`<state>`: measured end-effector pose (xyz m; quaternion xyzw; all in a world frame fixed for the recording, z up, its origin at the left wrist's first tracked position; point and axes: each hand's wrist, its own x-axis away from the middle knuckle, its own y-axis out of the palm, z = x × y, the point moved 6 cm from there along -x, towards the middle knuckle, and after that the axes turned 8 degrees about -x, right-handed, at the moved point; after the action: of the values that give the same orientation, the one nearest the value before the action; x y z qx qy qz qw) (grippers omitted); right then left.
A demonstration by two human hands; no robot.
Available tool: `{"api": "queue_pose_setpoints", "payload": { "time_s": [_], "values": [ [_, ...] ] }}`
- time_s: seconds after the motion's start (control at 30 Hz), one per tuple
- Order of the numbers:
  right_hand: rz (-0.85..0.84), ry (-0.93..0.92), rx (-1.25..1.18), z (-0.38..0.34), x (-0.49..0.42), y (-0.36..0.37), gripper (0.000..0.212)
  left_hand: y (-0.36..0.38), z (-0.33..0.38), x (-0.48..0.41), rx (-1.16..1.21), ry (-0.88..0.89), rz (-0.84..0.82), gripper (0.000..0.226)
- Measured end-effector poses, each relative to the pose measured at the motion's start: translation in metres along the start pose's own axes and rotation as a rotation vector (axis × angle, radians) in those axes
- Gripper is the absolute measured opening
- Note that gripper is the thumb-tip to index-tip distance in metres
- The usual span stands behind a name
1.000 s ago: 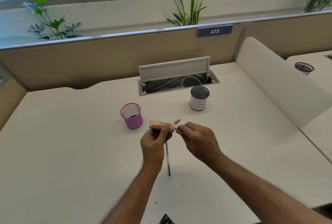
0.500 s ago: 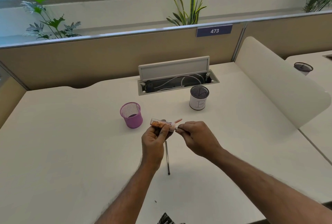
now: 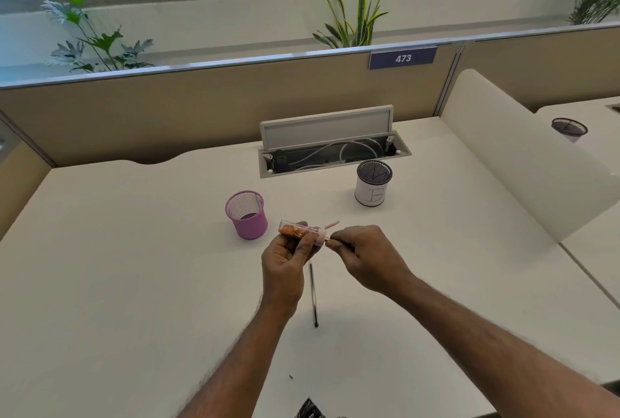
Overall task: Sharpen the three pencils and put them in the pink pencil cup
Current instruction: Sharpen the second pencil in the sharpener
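left hand [image 3: 285, 260] wraps the clear sharpener tube [image 3: 297, 231], orange shavings inside, held level above the counter [image 3: 134, 266] so its hole faces right. right hand [image 3: 365, 256] pinches a dark pencil [image 3: 337, 242] close to the end pushed into the sharpener's pale cap; the short grip is likely for turning force. second pencil [image 3: 313, 297] lies on the counter just below the hands, probably next. pink pencil cup [image 3: 246, 216] stands near, left of the sharpener, contents unclear. third pencil not seen.
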<state>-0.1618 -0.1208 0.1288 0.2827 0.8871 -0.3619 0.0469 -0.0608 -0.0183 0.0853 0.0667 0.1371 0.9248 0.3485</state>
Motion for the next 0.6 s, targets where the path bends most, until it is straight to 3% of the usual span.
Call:
{"api": "queue_pose_setpoints", "payload": {
  "time_s": [0.2,0.37,0.6],
  "values": [
    [-0.043,0.088,-0.112,0.007,0.001,0.003,0.035,-0.001,-0.002,0.002,-0.017,-0.006,-0.005,0.015],
    [-0.099,0.248,-0.221,0.018,0.0,0.001,0.021,0.001,-0.003,0.001,-0.029,-0.009,-0.029,0.02],
    [-0.314,0.477,-0.517,0.02,-0.002,-0.001,0.026,0.002,0.001,0.001,-0.063,-0.018,-0.093,0.02]
  ]
}}
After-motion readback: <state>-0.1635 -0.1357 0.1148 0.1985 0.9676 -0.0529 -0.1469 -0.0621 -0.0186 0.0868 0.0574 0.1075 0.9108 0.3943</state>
